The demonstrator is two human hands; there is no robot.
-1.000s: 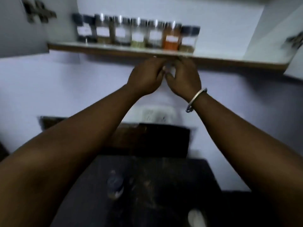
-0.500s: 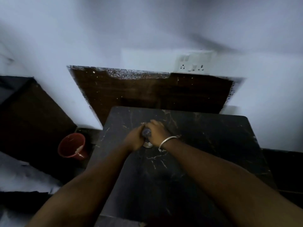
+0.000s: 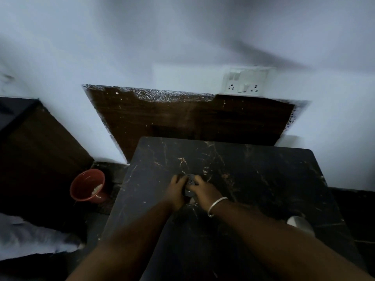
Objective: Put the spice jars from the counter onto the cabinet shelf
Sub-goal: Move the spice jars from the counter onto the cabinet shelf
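Note:
A small spice jar [image 3: 189, 186] with a dark lid stands on the black marble counter [image 3: 253, 179], near its middle. My left hand [image 3: 176, 194] grips the jar from the left and my right hand [image 3: 205, 191], with a silver bangle on the wrist, grips it from the right. The fingers of both hands curl round it and hide most of its body. The cabinet shelf and the jars on it are out of view.
A white object [image 3: 300, 224] lies at the counter's right front. A red bucket [image 3: 88, 186] sits on the floor to the left. A dark wooden panel [image 3: 192, 118] and a wall socket [image 3: 246, 83] lie behind the counter.
One second ago both hands were up at the shelf edge below the row of jars. The view has since dropped to the counter, and both hands now hold the jar there.

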